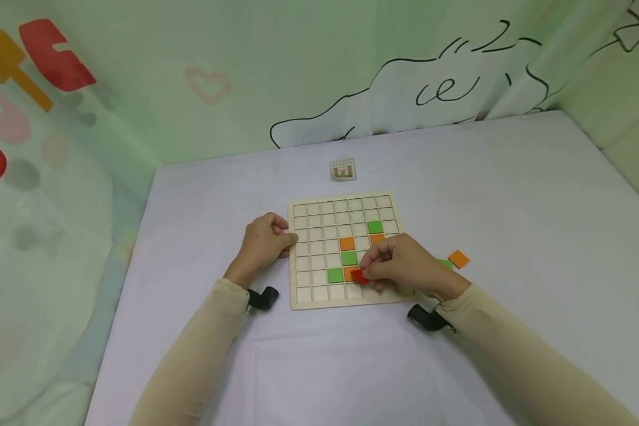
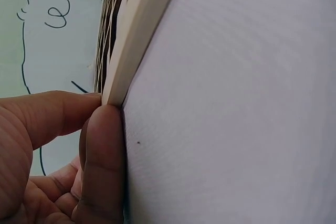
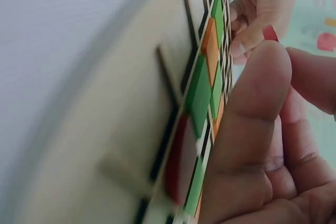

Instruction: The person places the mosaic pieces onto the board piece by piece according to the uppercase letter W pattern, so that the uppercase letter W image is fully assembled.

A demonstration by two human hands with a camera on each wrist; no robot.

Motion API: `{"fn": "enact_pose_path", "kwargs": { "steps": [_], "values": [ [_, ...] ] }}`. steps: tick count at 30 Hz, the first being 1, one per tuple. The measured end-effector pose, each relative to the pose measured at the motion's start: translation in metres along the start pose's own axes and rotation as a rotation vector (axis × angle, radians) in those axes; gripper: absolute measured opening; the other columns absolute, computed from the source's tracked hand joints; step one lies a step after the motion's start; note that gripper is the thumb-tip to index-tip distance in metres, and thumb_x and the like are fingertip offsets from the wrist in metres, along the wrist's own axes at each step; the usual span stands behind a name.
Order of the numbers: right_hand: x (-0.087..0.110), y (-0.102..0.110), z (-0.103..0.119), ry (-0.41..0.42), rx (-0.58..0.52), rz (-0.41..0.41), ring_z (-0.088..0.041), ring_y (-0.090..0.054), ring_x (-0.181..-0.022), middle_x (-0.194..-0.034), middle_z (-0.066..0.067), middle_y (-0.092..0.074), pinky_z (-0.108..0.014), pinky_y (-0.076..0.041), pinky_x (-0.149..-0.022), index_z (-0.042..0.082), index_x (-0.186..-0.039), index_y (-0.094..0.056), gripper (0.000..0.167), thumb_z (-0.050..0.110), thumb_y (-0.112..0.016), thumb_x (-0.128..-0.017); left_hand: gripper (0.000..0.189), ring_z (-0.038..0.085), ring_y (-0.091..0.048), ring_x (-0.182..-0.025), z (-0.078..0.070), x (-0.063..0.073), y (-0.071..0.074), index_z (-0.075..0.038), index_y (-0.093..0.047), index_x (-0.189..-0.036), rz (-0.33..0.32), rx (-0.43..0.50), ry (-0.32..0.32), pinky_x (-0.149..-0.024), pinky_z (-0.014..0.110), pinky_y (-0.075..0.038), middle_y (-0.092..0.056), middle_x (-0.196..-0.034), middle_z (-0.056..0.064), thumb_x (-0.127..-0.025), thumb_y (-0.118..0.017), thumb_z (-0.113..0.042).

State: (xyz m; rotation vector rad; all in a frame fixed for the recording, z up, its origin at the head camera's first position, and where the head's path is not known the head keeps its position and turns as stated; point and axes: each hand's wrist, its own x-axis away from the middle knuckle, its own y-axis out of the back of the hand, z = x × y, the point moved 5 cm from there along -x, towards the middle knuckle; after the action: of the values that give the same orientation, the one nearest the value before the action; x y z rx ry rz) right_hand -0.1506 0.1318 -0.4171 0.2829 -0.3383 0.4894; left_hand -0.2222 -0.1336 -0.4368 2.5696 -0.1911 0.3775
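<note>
A pale wooden grid board lies flat on the table. Several green and orange tiles sit in its cells, among them a green tile and an orange tile. My left hand holds the board's left edge between thumb and finger, seen close in the left wrist view. Over the lower middle of the grid, my right hand pinches a red tile, tilted and partly overlapping an orange tile in the head view. Another red tile shows in the board in the right wrist view; my right hand covers it in the head view.
Beyond the board lies a small card printed with a grid pattern. Right of the board, a loose orange tile rests beside a green tile partly behind my right hand. Printed curtains border the white table.
</note>
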Motion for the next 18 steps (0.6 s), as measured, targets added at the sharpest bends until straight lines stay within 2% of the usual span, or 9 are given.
{"fn": "enact_pose_path", "kwargs": {
  "steps": [7, 18],
  "values": [
    [-0.026, -0.013, 0.01, -0.03, -0.033, 0.025, -0.017, -0.068, -0.07, -0.088, -0.01, -0.071, -0.028, -0.064, -0.07, -0.005, -0.1, -0.07, 0.014, 0.004, -0.072, -0.089, 0.028, 0.014, -0.067, -0.067, -0.001, 0.0, 0.0, 0.001, -0.061, -0.112, 0.001, 0.002, -0.011, -0.063, 0.024, -0.062, -0.056, -0.09, 0.008, -0.091, -0.078, -0.007],
    [-0.045, -0.032, 0.019, -0.048, -0.032, 0.047, -0.017, -0.067, -0.068, -0.086, -0.01, -0.071, -0.029, -0.064, -0.07, -0.005, -0.097, -0.071, 0.01, 0.001, -0.073, -0.089, 0.028, 0.013, -0.068, -0.067, 0.0, -0.001, 0.001, 0.0, -0.062, -0.111, -0.003, 0.02, 0.003, -0.062, 0.023, -0.062, -0.057, -0.091, 0.007, -0.09, -0.078, -0.007]
  ]
}}
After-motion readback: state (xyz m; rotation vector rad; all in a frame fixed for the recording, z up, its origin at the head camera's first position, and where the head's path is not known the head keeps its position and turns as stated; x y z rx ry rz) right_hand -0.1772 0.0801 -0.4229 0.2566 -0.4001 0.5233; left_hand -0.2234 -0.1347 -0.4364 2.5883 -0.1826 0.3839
